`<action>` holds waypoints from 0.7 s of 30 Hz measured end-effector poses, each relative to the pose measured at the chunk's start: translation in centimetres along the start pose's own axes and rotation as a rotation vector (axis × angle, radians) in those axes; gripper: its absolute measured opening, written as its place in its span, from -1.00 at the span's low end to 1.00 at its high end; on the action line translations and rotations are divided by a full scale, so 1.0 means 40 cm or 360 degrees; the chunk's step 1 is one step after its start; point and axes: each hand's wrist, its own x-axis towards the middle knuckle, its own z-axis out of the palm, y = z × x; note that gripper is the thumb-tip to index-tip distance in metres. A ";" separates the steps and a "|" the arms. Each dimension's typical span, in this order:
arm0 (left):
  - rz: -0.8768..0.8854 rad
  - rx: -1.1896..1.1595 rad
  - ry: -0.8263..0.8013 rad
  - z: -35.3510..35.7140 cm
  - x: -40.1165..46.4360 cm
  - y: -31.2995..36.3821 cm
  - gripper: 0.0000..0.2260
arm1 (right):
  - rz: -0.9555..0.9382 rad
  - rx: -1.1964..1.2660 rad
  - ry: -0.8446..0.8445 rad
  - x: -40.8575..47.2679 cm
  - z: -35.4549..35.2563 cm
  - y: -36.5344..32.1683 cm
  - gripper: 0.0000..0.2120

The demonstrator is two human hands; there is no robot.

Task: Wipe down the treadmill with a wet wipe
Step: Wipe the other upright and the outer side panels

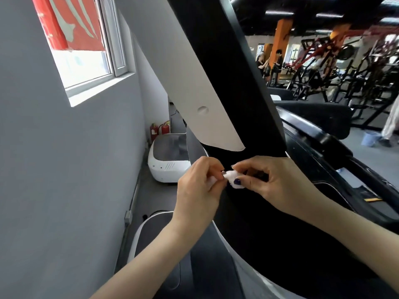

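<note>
Two hands working at centre frame. Left hand (199,186) and right hand (278,182) are both pinching one small white wet wipe (234,180), bunched between them; fingers (241,169) of each are curling round it. The wipe is hanging just in front of the treadmill's black-and-white upright (216,83), low on the post; whether it is touching, cannot tell. One treadmill (313,160) is lying to the right. Two red fire extinguishers (159,129) are standing by the grey wall (64,190). One window (86,50) is showing upper left, one blue bucket (370,139) far right.
</note>
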 end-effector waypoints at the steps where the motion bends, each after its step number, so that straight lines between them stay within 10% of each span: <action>1: -0.0008 -0.0020 0.0025 0.002 0.006 0.005 -0.70 | 0.0041 0.0058 -0.0003 0.000 0.002 -0.008 -0.79; 7: 0.0139 -0.0125 -0.0030 0.012 0.012 0.001 -0.68 | 0.0134 0.0052 0.0133 -0.013 -0.005 -0.004 -0.88; 13: 0.0612 0.0116 0.0088 -0.007 0.034 -0.028 -0.82 | -0.0836 -0.1069 0.0822 -0.011 -0.077 0.069 -0.86; 21: 0.1021 0.0428 0.0069 -0.030 0.132 -0.030 -0.79 | -0.1462 -0.1688 0.0770 0.084 -0.101 0.091 -0.93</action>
